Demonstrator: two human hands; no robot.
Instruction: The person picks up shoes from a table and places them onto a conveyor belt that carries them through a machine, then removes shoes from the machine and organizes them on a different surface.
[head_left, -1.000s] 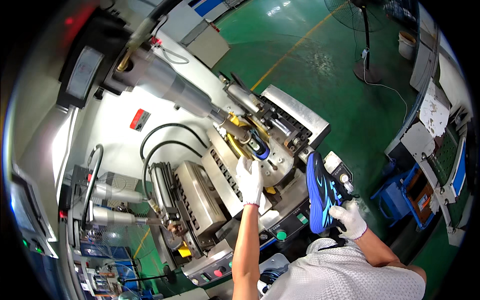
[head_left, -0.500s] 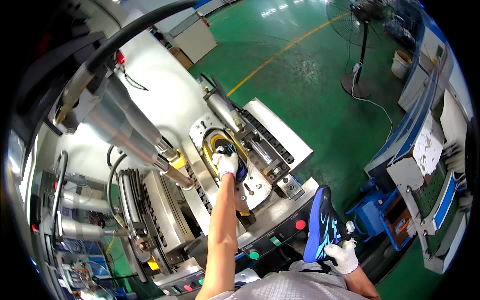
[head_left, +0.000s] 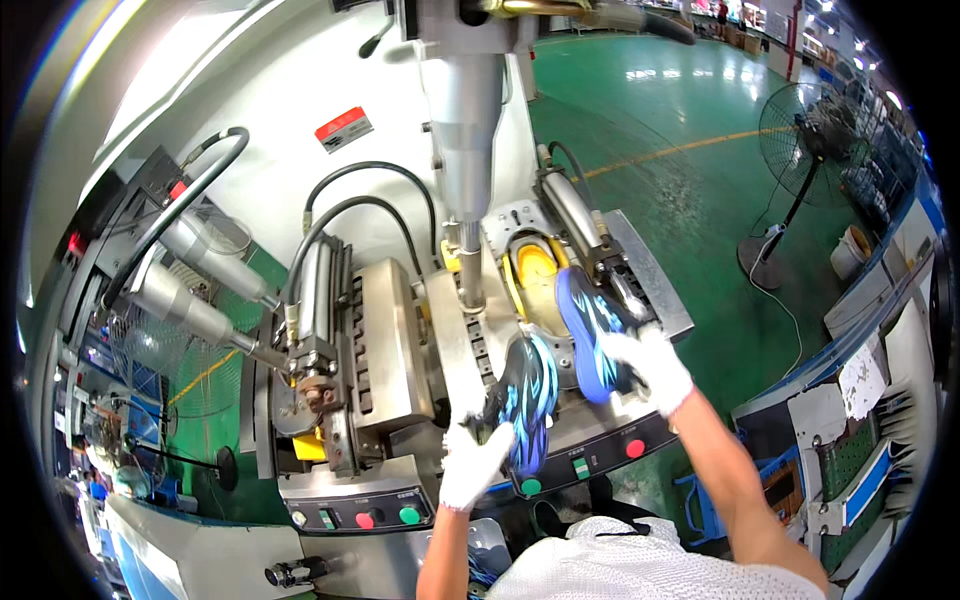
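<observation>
My left hand point(head_left: 474, 458), in a white glove, grips a black and blue sports shoe point(head_left: 530, 405) in front of the machine. A matching sports shoe point(head_left: 582, 330) is in my gloved right hand point(head_left: 652, 368), its blue-purple sole facing left. That second shoe overlaps the near right edge of a press bed. Inside the bed sits a yellow shoe-shaped cradle point(head_left: 535, 268) with no shoe in it. Both hands are closed around the shoes; some fingertips are hidden behind them.
A vertical press cylinder point(head_left: 466, 140) rises left of the cradle. Below, the front panel point(head_left: 600, 462) carries red and green buttons. A second press station point(head_left: 385, 345) stands to the left. A pedestal fan point(head_left: 815, 140) and a blue-edged bench point(head_left: 850, 390) are on the right.
My left hand has come out of the cradle with a shoe and moved nearer me. My right hand has carried the other shoe forward to the press bed. The view has turned left.
</observation>
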